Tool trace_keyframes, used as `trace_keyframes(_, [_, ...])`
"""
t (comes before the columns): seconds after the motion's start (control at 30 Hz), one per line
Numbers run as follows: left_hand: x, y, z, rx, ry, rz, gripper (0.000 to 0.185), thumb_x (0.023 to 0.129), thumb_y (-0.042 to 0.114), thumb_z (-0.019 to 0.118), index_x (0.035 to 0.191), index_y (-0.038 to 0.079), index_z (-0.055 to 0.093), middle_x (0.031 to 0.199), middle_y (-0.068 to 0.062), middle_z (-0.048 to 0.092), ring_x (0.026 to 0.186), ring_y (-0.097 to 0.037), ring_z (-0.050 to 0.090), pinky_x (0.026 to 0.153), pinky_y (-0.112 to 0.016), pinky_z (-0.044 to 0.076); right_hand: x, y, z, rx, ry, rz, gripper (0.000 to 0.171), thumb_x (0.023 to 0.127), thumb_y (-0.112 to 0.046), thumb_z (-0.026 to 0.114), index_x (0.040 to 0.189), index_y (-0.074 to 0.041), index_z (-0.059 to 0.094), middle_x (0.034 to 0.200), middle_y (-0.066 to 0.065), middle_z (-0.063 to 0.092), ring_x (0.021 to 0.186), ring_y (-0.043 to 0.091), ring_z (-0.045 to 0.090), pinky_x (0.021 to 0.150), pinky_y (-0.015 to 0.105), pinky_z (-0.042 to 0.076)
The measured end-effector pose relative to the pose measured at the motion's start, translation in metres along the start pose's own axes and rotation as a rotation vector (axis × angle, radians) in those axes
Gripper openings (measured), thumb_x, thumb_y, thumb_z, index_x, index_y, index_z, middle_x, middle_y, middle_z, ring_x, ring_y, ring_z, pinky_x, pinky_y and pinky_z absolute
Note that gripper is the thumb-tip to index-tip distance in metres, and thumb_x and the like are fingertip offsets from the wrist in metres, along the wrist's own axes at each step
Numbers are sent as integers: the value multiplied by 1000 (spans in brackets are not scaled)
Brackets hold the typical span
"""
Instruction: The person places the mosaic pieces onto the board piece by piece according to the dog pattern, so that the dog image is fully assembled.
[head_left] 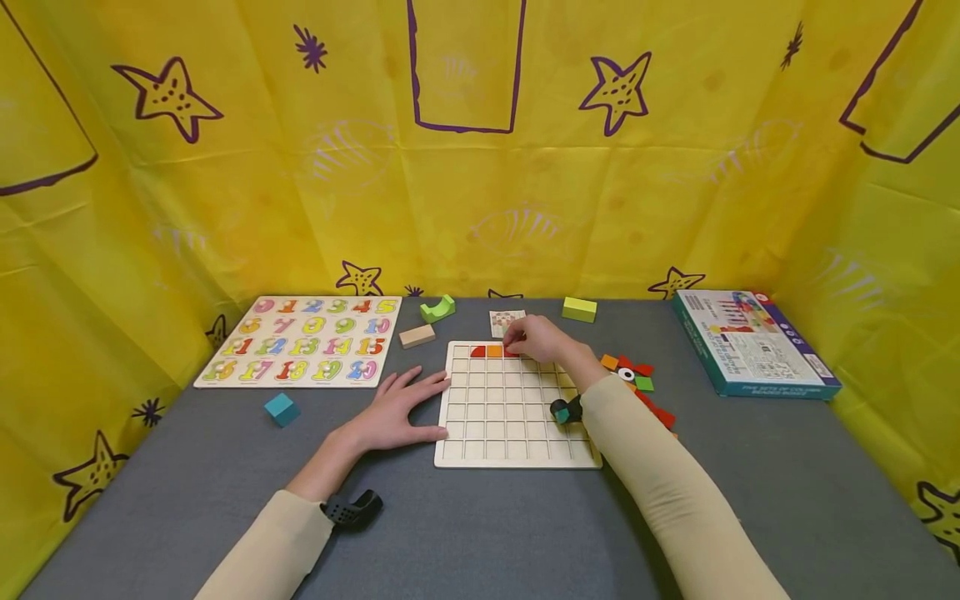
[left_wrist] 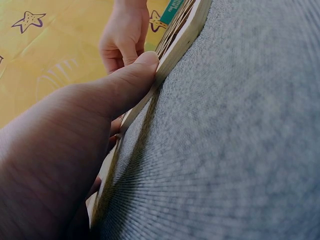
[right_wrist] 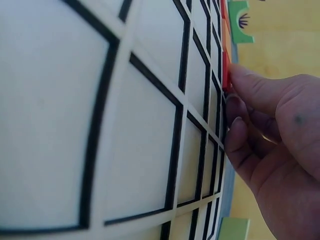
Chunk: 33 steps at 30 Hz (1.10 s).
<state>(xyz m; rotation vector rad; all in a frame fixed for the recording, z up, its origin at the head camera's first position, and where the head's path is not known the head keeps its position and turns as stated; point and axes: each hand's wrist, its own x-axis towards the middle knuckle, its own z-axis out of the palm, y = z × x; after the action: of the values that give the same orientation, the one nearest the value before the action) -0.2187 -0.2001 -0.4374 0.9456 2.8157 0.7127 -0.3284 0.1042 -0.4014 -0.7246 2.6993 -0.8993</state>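
Note:
A wooden grid board (head_left: 501, 417) lies in front of me. In its far row, a red tile with a slanted edge (head_left: 479, 352) sits left of an orange square tile (head_left: 494, 352). My right hand (head_left: 542, 340) pinches another red tile (right_wrist: 225, 75) just right of the orange one, thumb against its edge in the right wrist view. My left hand (head_left: 397, 414) rests at the board's left side, fingers spread, with the thumb (left_wrist: 142, 67) touching the rim in the left wrist view. Just past the far edge lies a small pattern card (head_left: 504, 322), partly hidden by the right hand.
Several coloured tiles (head_left: 645, 383) lie right of the board, partly behind my right forearm. Left stand a number puzzle (head_left: 300, 342) and a blue block (head_left: 282, 409). A green arch (head_left: 438, 309), plain wooden block (head_left: 417, 336) and yellow-green block (head_left: 579, 309) are behind; a box (head_left: 753, 342) lies right.

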Motion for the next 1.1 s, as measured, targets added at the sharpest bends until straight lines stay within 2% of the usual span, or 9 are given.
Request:
trace_keyframes(0.3, [0,1,1,-6,0,1,84,88,62,68,155,17,45,162,-1,35,150,-42,14,114,-67,2,-4,2,-5,34,5,-9,13,98,-11,69,109,-5,72,101,5,69,89,21,60,81,35,51])
trace_keyframes(0.57, [1,0,0,1,-4,-6,85,88,63,68,155,17,44,162,-1,34,150,-41,14,114,-66,2,-16,8,-22,114,27,-10,27,98,-10,67,123,2,66,108,11,65,98,27,61,86,40,51])
trace_keyframes(0.77, [-1,1,0,2,-12,-30,87,86,67,67,155,19,44,163,2,32,151,-38,12,115,-65,1,-25,20,-32,155,39,2,29,99,-10,66,125,3,64,107,11,64,98,28,60,86,41,51])
trace_keyframes(1.1, [-1,1,0,2,-10,-23,86,87,64,68,156,19,43,163,1,32,151,-40,13,115,-65,1,-51,37,-49,105,80,30,34,98,-14,69,128,2,64,111,11,63,100,29,60,89,45,51])
